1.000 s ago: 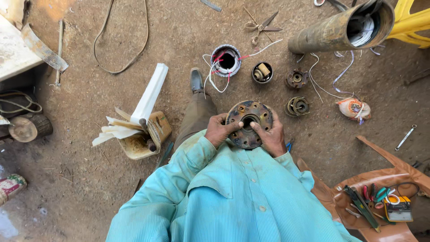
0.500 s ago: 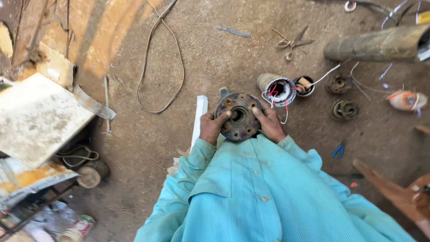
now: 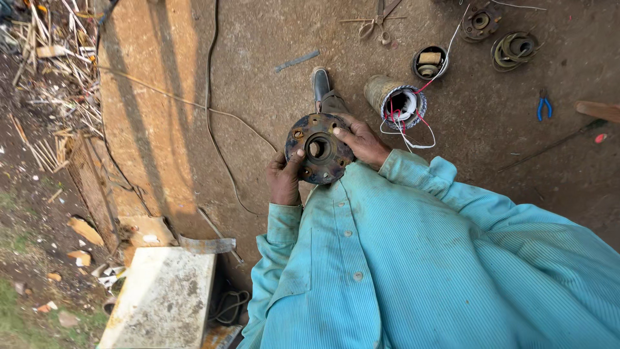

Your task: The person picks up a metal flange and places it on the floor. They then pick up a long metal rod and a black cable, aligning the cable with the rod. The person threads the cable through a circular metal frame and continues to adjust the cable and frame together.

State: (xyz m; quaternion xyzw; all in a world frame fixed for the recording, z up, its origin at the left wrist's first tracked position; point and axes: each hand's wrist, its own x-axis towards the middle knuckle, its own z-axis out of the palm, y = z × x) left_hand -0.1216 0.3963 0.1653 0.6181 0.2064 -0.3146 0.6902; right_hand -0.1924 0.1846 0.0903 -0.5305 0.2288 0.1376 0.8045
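Note:
A round, rusty metal flange (image 3: 318, 148) with a centre hole and bolt holes is held in front of my chest. My left hand (image 3: 284, 178) grips its lower left rim, thumb on the face. My right hand (image 3: 363, 141) grips its right rim, fingers over the face. Below the flange my shoe (image 3: 321, 84) rests on the dirt floor. A cylindrical motor stator (image 3: 395, 99) with red and white wires lies on the ground just right of the flange.
Scissors (image 3: 378, 21), a small round part (image 3: 429, 63), a coil (image 3: 513, 46) and blue pliers (image 3: 544, 105) lie on the floor ahead. A cable (image 3: 213, 110) runs across a concrete slab. A worn white box (image 3: 161, 300) stands at lower left.
The view has swung left and rotated; the flange stays in both hands. The stator and small parts now lie to the upper right, and the white box appears at lower left.

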